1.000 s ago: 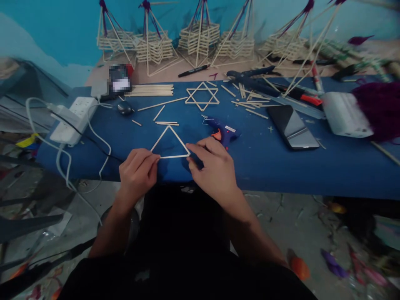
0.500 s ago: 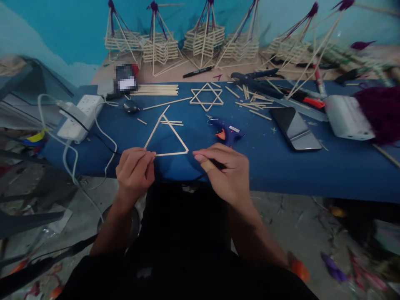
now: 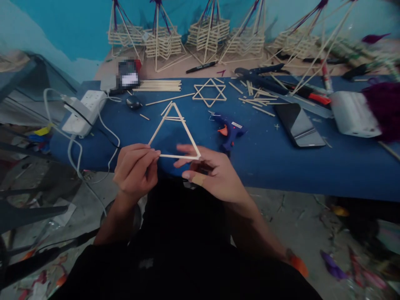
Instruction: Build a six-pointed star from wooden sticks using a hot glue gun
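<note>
My left hand pinches the lower left corner of a triangle of thin wooden sticks, its fingers closed on it. Under the triangle's lower right corner is my right hand, fingers apart and partly blurred; a tan strip wraps its thumb. Whether it touches the bottom stick I cannot tell. Beyond the triangle lies a six-pointed star of sticks. A blue glue gun with an orange trigger rests to the right of the triangle. Two short sticks show through the triangle's upper part.
A white power strip with cables is at the left. Cut sticks, pliers and a phone lie to the right. Stacked stick stars hang in frames along the back. A black marker lies before them.
The triangle has shifted a little right and tilted up, still in my left hand. My right hand has moved left to its lower right corner and spread its fingers.
</note>
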`<state>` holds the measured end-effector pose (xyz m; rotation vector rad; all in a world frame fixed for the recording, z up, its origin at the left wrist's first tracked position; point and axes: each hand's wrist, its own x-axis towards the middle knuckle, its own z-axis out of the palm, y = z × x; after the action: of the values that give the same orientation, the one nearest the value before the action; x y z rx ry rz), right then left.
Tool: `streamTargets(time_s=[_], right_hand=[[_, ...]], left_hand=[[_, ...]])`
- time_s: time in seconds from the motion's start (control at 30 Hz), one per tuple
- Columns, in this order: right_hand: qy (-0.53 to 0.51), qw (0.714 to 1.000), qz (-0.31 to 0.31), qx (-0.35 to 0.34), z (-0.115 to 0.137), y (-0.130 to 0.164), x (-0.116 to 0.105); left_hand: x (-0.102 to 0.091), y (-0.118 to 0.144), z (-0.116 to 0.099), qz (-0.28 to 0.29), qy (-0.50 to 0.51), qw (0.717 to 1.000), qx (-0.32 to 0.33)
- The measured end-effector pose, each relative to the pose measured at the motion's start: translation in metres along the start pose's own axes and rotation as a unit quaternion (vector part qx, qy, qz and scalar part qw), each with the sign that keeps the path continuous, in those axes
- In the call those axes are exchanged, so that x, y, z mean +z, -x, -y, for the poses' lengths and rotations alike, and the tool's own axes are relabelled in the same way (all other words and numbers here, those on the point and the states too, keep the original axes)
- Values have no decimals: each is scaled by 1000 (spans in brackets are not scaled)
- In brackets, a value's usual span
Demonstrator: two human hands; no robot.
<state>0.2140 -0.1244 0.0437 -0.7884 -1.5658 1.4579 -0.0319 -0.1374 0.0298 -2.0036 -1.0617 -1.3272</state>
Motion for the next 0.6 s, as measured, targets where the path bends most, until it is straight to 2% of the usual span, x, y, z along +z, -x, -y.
streamTargets(time_s=[0.07, 0.13, 0.27, 0.33, 0.4, 0.47, 0.53, 0.6], right_hand=[[-45, 999, 2, -9, 4, 6, -1], [-76, 996, -31, -25, 7, 14, -8], [-57, 989, -110, -79, 8, 25, -24], [-60, 990, -109, -73, 5, 27, -27], [-83, 994, -60, -32, 1, 26, -25], [-115, 993, 18, 12, -4, 26, -21], [-150, 985, 83, 21, -9, 27, -16], [-174, 978, 115, 8, -11, 28, -15]], left_hand=[[-2, 2, 3, 6, -31, 999, -4], [-4, 3, 7, 4, -41, 999, 0], [-4, 2, 6, -19, 5, 1000, 22], [-3, 0, 1, -28, 24, 999, 19], [0, -3, -6, -33, 48, 998, 14], [2, -5, -13, -33, 69, 997, 13], [3, -7, -17, -31, 77, 996, 17], [4, -8, -18, -33, 81, 996, 22]])
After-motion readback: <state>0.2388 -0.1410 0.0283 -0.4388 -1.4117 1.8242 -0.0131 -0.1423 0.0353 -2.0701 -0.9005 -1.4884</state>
